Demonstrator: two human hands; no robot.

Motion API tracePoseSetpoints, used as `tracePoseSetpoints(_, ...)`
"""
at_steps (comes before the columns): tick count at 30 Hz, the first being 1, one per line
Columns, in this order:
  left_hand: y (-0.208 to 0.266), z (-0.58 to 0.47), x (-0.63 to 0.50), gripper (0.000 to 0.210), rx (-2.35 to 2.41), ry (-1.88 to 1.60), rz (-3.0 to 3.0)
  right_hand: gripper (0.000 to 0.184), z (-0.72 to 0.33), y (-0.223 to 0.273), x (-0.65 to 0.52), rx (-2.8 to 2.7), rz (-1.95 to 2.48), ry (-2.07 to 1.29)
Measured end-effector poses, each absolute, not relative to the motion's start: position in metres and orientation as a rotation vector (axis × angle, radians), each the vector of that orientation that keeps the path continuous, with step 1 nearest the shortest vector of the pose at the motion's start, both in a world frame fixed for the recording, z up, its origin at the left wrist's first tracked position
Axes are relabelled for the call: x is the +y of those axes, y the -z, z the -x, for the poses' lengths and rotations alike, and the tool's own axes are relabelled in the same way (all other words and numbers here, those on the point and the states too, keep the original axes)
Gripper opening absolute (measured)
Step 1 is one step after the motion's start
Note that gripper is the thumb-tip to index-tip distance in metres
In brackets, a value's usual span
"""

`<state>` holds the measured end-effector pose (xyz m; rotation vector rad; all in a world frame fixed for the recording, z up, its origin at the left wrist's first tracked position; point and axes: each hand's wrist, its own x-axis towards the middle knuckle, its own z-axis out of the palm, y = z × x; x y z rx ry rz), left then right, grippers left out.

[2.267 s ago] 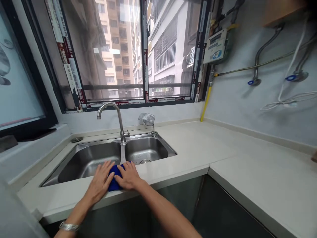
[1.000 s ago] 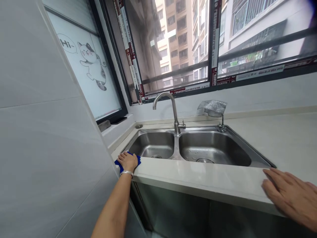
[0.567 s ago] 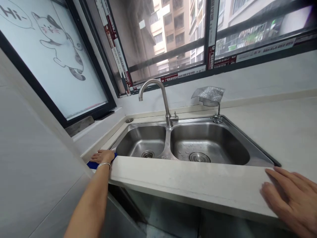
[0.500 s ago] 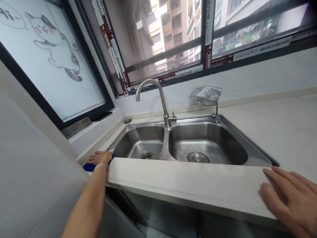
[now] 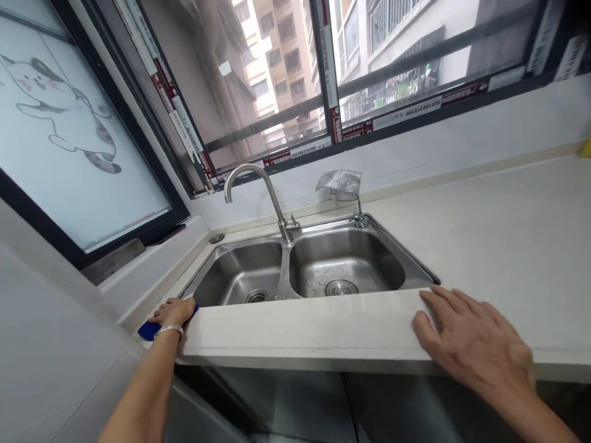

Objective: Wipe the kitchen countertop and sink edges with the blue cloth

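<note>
At the counter's left front corner, my left hand (image 5: 173,312) presses down on a dark blue cloth (image 5: 148,331), which shows at both sides of the palm. A silver bracelet (image 5: 170,331) circles that wrist. My right hand (image 5: 478,338) rests on the pale countertop (image 5: 300,326), near the sink's right front corner, fingers stretched out and nothing held. Between the hands lies a steel double-bowl sink (image 5: 286,271); water drops show in its larger right bowl. A curved steel faucet (image 5: 268,184) rises behind the divider, its spout turned over the left bowl.
A small fixture wrapped in bubble film (image 5: 341,183) stands at the sink's back right. One round metal cap (image 5: 217,238) lies at the back left. Dark-framed windows (image 5: 332,117) rise behind, and a white wall (image 5: 46,344) borders the left. A yellow thing (image 5: 585,147) shows at the far right.
The view has swung to the right, so the sink and both hands appear farther left. Both hands keep roughly the same places on the counter, with the cloth still under the left one.
</note>
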<state>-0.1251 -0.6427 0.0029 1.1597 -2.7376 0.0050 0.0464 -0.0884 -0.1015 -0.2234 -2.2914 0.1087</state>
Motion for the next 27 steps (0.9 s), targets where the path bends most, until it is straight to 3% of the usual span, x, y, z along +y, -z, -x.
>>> tracePoseSetpoints(5,-0.001,0.084,-0.599,0.063,-2.901,-0.058,-0.806,0.038,-0.039,0.118,-0.079,-2.229,0.140,-0.063)
tracePoseSetpoints(15,0.016,0.025,-0.501,0.072,-3.054,-0.066,0.081,0.034,-0.034,0.124,-0.076,-2.302,0.128,0.102)
tracePoseSetpoints(27,-0.015,0.078,-0.462,0.057,-3.235,0.280,1.119,0.040,-0.039,0.106,-0.093,-2.261,0.262,-0.052)
